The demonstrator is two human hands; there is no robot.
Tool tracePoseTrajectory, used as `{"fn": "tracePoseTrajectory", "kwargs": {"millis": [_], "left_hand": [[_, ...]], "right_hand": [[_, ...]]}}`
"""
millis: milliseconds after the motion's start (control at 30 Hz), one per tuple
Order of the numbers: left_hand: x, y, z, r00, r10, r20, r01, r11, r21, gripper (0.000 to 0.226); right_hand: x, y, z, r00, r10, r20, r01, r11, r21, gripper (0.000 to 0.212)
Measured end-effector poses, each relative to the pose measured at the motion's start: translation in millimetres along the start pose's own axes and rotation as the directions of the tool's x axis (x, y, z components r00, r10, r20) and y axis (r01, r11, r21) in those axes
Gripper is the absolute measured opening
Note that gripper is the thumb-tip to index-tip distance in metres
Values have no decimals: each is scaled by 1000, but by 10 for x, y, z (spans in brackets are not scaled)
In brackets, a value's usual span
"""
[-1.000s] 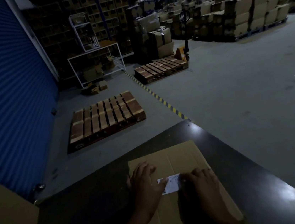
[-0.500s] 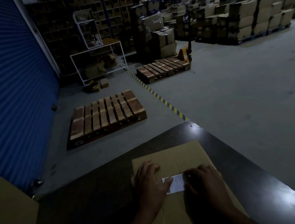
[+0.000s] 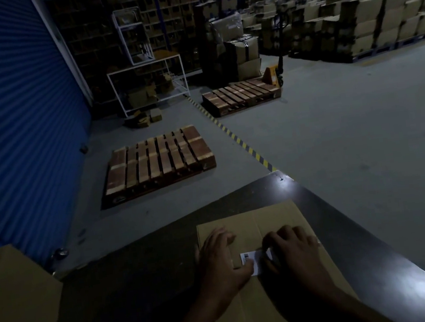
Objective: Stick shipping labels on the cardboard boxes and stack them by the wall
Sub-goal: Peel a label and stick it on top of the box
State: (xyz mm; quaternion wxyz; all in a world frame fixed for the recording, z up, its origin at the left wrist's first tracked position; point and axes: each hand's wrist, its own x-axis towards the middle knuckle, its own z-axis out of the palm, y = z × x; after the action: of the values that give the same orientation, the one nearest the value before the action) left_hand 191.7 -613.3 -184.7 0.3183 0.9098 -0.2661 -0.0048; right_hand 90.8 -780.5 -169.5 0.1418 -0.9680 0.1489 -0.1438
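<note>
Dim warehouse floor, with a dark glossy surface (image 3: pixel 146 281) in the near field. On it lies a flattened cardboard box (image 3: pixel 275 222), and on the box a small white label (image 3: pixel 257 258) with print at its left end. Left hand (image 3: pixel 218 261): fingers spread flat on the cardboard, thumb pressing the label's near left corner, grip released. Right hand (image 3: pixel 294 249): fingers curled over the label's right end; whether they pinch it or only press it down cannot be told. The label is judged thin, limp and adhesive, best handled by its edges and smoothed from one end. The box is judged light and fairly stiff, apt to slide on the gloss, best lifted by opposite edges. A second cardboard sheet (image 3: pixel 12 305) sits near left. Beyond, a pallet (image 3: pixel 156 162) lies beside the blue shutter (image 3: pixel 9 105); far right, stacked cartons (image 3: pixel 376 20).
</note>
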Motion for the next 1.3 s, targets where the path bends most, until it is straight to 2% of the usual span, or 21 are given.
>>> {"fn": "tracePoseTrajectory", "kwargs": {"millis": [267, 367, 500, 700, 833, 933, 1033, 1200, 1300], "left_hand": [[-38, 30, -75, 994, 55, -92, -61, 997, -55, 62], [-65, 5, -32, 995, 4, -98, -13, 996, -87, 73], [-97, 8, -6, 991, -43, -124, 32, 996, -87, 93], [-70, -44, 9, 987, -44, -158, 24, 992, -126, 97], [-67, -49, 10, 985, -42, -169, 14, 986, -167, 103], [-62, -58, 15, 984, -66, -166, 33, 980, -196, 107], [-29, -133, -2, 991, -53, -125, 27, 979, -200, 104], [-25, -243, 47, 993, -35, -112, 15, 984, -175, 97], [-21, -249, 66, 991, -26, -128, 3, 985, -175, 97]], "right_hand": [[145, 9, 63, 997, -67, 37, 70, 995, -78, 36], [131, 5, 60, 996, -82, 19, 83, 994, -75, 34], [155, 14, 6, 995, -72, 67, 73, 997, -6, 48], [190, 40, 40, 993, -93, 68, 91, 995, 38, 55], [233, 3, 2, 983, -94, 155, 90, 995, 30, 67], [269, 40, 24, 985, -95, 145, 85, 994, 72, 67], [283, 75, 42, 971, -134, 196, 123, 990, 67, 67], [309, 109, 72, 974, -132, 185, 115, 988, 100, 46], [304, 104, 61, 968, -166, 187, 146, 983, 115, 53]]}}
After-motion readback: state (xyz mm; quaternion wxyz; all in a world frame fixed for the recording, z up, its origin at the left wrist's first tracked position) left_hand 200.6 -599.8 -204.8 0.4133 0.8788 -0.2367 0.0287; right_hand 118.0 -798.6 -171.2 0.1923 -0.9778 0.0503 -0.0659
